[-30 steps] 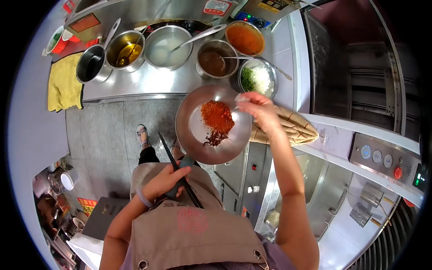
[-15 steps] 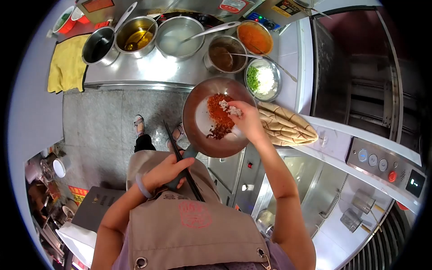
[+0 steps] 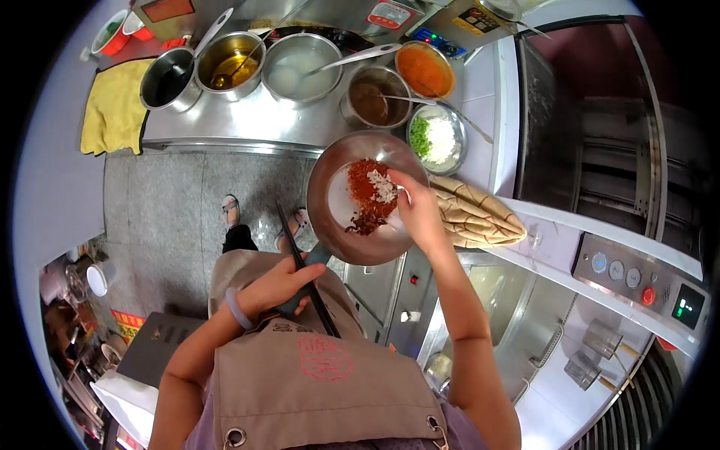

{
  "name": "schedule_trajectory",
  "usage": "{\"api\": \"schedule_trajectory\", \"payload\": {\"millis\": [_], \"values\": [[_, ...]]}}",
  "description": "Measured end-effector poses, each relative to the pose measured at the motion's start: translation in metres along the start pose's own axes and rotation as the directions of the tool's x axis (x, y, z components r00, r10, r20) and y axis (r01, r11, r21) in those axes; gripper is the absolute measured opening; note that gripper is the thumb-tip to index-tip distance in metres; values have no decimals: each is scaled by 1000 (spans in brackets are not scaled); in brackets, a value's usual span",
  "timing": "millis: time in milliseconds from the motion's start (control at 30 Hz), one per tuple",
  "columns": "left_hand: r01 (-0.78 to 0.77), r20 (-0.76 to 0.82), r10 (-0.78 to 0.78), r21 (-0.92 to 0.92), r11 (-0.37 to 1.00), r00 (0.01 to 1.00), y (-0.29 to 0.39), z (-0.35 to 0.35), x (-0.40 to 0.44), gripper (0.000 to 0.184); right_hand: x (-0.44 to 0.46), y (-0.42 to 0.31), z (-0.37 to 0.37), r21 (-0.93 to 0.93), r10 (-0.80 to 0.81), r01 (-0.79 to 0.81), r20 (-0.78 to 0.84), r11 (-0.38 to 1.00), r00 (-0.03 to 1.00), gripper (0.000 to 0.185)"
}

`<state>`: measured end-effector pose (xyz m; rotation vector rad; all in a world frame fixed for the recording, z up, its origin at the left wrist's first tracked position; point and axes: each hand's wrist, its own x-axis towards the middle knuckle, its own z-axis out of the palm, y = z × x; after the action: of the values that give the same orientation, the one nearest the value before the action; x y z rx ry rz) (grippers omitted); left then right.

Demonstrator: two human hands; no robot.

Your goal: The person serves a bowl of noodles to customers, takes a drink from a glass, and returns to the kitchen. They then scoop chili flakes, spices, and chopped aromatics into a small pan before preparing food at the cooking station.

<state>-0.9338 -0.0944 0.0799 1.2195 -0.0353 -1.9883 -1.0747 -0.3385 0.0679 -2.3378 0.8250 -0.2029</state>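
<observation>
My left hand (image 3: 281, 285) is closed around the grey handle (image 3: 318, 255) of a steel frying pan (image 3: 328, 217), with a pair of long dark chopsticks (image 3: 286, 225) in the same grip. Inside the pan lie red chili flakes and powder (image 3: 364, 195), with darker brown bits (image 3: 366, 221) at the near side. A small heap of white chopped pieces (image 3: 384, 187) rests on the red powder. Right over it is my right hand (image 3: 420, 210), its thumb and index finger apart. Its other fingers are partly hidden.
Pots of dark liquid (image 3: 166, 79), yellow oil (image 3: 244, 64), cloudy liquid (image 3: 300, 64) and brown sauce (image 3: 367, 105) line the counter. An orange sauce bowl (image 3: 424, 67) and a bowl of chopped greens and white bits (image 3: 437, 142) stand right, near a folded tan cloth (image 3: 480, 214).
The white pieces that were in my right fingers now lie on the chili in the pan. My right hand has opened and shifted slightly right and down.
</observation>
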Motion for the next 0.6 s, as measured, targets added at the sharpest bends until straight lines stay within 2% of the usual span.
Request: {"api": "schedule_trajectory", "payload": {"millis": [133,200,233,300,433,500,533,600], "values": [[-3,11,3,1,1000,1000,5,0,-2,28,-6,-15,-5,-22,-7,4,-141,1000,990,28],[-13,8,13,10,1000,1000,6,0,-4,29,-8,-17,-5,-87,-85,67,-224,994,971,24],[-10,9,10,16,1000,1000,6,0,-4,29,-9,-16,-3,-84,-81,62,-235,994,969,24],[-2,14,2,41,999,1000,9,0,-6,29,-13,-10,5,-14,-97,96,-119,995,988,23],[-10,17,8,87,996,1000,20,-1,-13,30,-19,-13,-2,-40,-38,28,-277,999,960,23],[7,44,-14,143,990,999,22,-6,-14,30,-26,-24,-9,101,131,-103,-327,989,936,24],[38,67,-49,157,987,997,22,-12,-13,29,-28,-26,-6,122,109,-60,-446,991,888,23],[72,98,-95,210,975,991,26,-21,-12,29,-34,-34,-3,57,129,-117,-499,992,857,21]]}}
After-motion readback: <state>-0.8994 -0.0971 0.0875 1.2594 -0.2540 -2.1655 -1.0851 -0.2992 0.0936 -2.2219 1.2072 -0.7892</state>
